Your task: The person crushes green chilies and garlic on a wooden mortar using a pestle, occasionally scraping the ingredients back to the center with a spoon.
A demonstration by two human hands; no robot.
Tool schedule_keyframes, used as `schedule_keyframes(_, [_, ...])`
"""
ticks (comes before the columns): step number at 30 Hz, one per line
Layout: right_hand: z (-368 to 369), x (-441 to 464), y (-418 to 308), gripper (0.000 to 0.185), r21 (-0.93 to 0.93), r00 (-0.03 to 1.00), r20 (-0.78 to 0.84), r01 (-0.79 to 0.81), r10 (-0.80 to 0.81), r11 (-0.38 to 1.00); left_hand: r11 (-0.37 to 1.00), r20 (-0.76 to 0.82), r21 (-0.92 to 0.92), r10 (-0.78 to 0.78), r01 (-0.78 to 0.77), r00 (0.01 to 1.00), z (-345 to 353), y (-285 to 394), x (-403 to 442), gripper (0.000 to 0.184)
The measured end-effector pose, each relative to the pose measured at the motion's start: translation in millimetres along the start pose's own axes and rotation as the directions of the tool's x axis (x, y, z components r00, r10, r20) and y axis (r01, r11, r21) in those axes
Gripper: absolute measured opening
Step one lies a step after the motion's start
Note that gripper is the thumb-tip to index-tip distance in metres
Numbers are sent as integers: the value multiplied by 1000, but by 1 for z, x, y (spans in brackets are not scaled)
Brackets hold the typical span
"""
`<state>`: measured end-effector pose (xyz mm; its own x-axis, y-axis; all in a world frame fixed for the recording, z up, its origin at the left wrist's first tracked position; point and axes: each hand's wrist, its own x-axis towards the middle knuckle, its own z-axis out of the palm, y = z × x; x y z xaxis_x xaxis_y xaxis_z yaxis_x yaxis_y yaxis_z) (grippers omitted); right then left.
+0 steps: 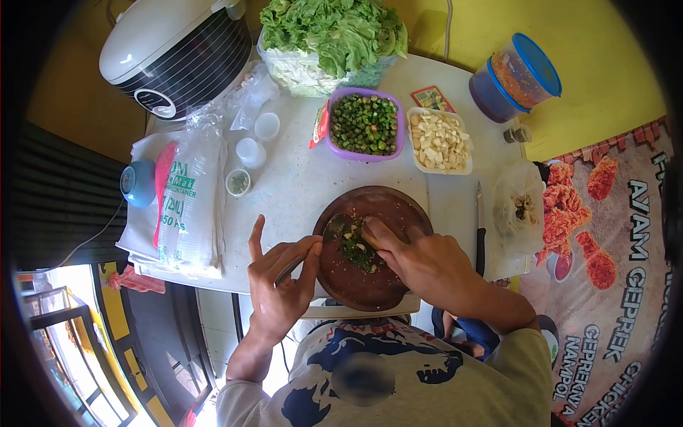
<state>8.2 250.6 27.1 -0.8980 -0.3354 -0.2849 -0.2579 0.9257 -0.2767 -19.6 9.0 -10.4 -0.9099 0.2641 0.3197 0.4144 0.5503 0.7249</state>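
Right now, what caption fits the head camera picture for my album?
Left hand at the edge, right hand over green bits in a brown dish.

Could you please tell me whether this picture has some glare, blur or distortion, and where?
Head view: black corners and a wide-lens bend toward the edges; head view: the framed opening at lower left is washed out, and the plastic packet shows glare; head view: an oval patch on the shirt is blurred, while the brown dish looks fairly sharp.
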Motion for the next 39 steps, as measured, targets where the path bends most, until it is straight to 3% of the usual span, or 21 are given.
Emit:
schedule_keyframes(8, [-2, 2, 9, 52, 22, 999, -22, -22, 23, 1000, 999, -2, 31, 36, -36, 999, 0, 3, 3, 10])
schedule_keyframes(11, [-5, 0, 28, 51, 170, 999, 16, 43, -46, 985, 998, -24, 42, 55, -54, 998, 2, 4, 1, 10])
schedule_keyframes(13, [-7, -5, 42, 49, 522, 995, 77, -98, 68, 847, 997, -27, 48, 61, -60, 998, 2, 4, 2, 11])
schedule_keyframes(14, [8, -13, 53, 49, 683, 998, -66, 41, 6, 729, 998, -15, 45, 54, -53, 998, 2, 5, 0, 12])
schedule_keyframes(15, [5, -24, 53, 49, 682, 998, -60, 39, 3, 730, 998, -1, 42, 42, -42, 999, 2, 6, -2, 12])
schedule_keyframes(17, [-7, -39, 49, 51, 822, 951, 240, -306, 195, 480, 998, -22, 38, 46, -46, 999, 6, 5, -6, 13])
schedule_keyframes(21, [15, -58, 34, 52, 760, 960, 184, -275, 210, 589, 998, -43, 29, 58, -57, 997, 7, 8, -9, 14])
schedule_keyframes(23, [42, -53, 21, 51, 569, 963, -234, 25, 133, 822, 998, -44, 30, 50, -49, 998, 7, 9, -9, 14])
schedule_keyframes(24, [46, -48, 16, 53, 492, 953, -287, 57, 100, 869, 999, -39, 30, 42, -41, 998, 7, 9, -8, 15])
schedule_keyframes(28, [25, -29, -7, 52, 320, 974, -172, -86, 147, 943, 999, -18, 19, 45, -44, 999, 5, 8, -8, 16])
schedule_keyframes(30, [8, -20, -13, 52, 144, 992, -12, -125, 128, 982, 999, -18, 31, 42, -41, 999, 5, 8, -7, 16])
schedule_keyframes(36, [5, -2, -5, 53, 147, 998, -61, 21, -12, 989, 1000, -5, 17, 18, -18, 1000, 2, 8, -4, 16])
schedule_keyframes(39, [4, 2, -4, 53, 176, 1000, -8, -1, 2, 984, 1000, -7, 13, 15, -15, 1000, 1, 5, -5, 16])
